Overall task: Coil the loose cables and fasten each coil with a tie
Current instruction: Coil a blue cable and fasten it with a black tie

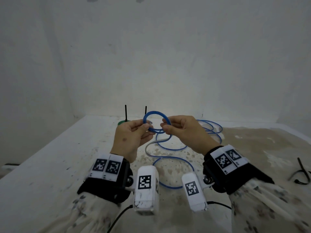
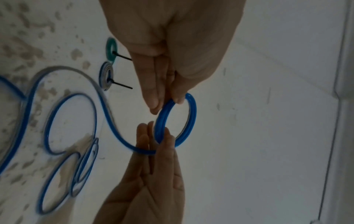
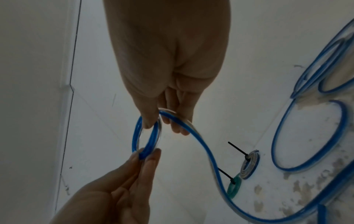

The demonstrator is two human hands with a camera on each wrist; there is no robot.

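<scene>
A small coil of blue cable (image 1: pixel 155 115) is held upright above the table between both hands. My left hand (image 1: pixel 146 127) pinches its left side, and my right hand (image 1: pixel 164 127) pinches its right side, where the loose tail (image 1: pixel 168 148) drops to the table in wide loops. In the left wrist view my left hand (image 2: pixel 166 104) grips the coil (image 2: pixel 161 119) from above. My right hand (image 3: pixel 162 125) holds coil (image 3: pixel 137 136) and trailing cable (image 3: pixel 208 156) in the right wrist view.
Two tied coils lie at the back of the white, stained table (image 1: pixel 67 157): a green one (image 3: pixel 234 188) and a grey-blue one (image 3: pixel 250 165), each with a black tie end sticking up. Loose black ties (image 1: pixel 301 174) lie at the right edge. White walls enclose the table.
</scene>
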